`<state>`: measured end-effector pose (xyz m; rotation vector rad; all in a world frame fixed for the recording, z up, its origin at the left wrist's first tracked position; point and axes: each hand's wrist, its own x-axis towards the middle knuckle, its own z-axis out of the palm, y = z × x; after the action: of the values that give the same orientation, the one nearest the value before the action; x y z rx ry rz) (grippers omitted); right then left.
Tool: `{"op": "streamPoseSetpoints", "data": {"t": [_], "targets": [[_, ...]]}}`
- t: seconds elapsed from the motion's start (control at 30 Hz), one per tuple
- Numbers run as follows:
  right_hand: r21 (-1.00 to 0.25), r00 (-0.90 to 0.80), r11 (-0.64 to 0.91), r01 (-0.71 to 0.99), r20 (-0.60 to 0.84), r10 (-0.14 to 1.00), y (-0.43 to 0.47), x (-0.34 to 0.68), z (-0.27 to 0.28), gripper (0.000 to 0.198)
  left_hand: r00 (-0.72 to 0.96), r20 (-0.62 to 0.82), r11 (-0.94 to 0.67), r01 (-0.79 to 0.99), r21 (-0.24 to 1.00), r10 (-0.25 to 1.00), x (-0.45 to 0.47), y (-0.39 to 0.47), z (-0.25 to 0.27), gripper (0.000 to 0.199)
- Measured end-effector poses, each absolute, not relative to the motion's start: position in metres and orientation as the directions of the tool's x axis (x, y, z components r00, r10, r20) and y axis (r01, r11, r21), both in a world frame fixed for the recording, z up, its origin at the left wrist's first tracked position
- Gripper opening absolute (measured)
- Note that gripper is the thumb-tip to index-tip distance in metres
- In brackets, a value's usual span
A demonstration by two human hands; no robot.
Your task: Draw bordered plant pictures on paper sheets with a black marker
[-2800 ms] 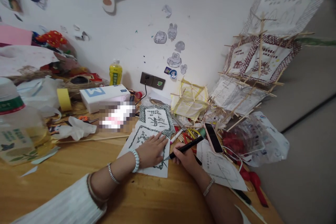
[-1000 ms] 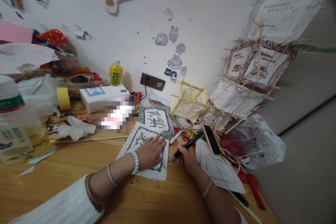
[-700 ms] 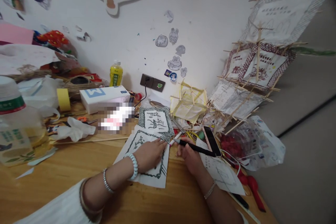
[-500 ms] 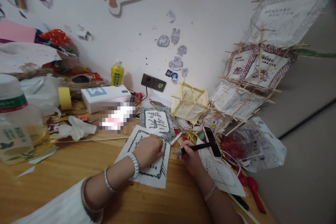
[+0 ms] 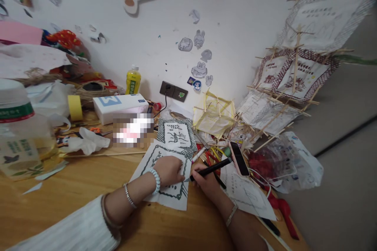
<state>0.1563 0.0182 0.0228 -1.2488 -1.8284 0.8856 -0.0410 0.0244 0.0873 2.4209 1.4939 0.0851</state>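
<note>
A white paper sheet (image 5: 150, 159) with a dark green drawn border lies on the wooden table, overlapping a second bordered drawing (image 5: 176, 133) behind it. My left hand (image 5: 168, 171) rests on the sheet with its fingers curled down against it; the fingertips are mostly hidden. In my right hand (image 5: 204, 179) is a black marker pen (image 5: 216, 166), pinched near its grey tip and slanting up to the right. The tip is at the sheet's right edge; whether it touches the paper I cannot tell.
Loose pens and a phone (image 5: 239, 159) lie beyond my right hand, near another drawn sheet (image 5: 247, 192). Stick-and-paper lanterns (image 5: 215, 115) stand at the back right. Leftward are a tissue box (image 5: 120, 106), yellow tape (image 5: 75, 108) and a large bottle (image 5: 17, 137).
My right hand has moved left and slightly down, bringing the pen tip to the sheet's right edge. My left hand stays on the sheet. The view has shifted slightly.
</note>
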Motion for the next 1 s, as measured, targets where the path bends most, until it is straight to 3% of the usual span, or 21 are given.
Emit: {"op": "streamPoseSetpoints", "data": {"t": [0.47,0.87,1.0], "targets": [[-0.824,-0.272,0.319,0.469,0.209,0.939,0.0177,0.1547,0.0265,0.015,0.452,-0.119,-0.407,0.87,0.279,0.884,-0.0395,0.0246,0.0864,0.027],[-0.949,-0.225,0.188,0.255,0.131,0.966,0.0154,0.1509,0.0331,0.018,0.486,-0.136,-0.432,0.852,0.297,0.863,-0.0413,0.0257,0.0878,0.024],[-0.921,-0.23,0.205,0.332,0.132,0.964,0.0153,0.152,0.0319,0.019,0.495,-0.141,-0.434,0.843,0.316,0.858,-0.0406,0.0244,0.0891,0.023]]}}
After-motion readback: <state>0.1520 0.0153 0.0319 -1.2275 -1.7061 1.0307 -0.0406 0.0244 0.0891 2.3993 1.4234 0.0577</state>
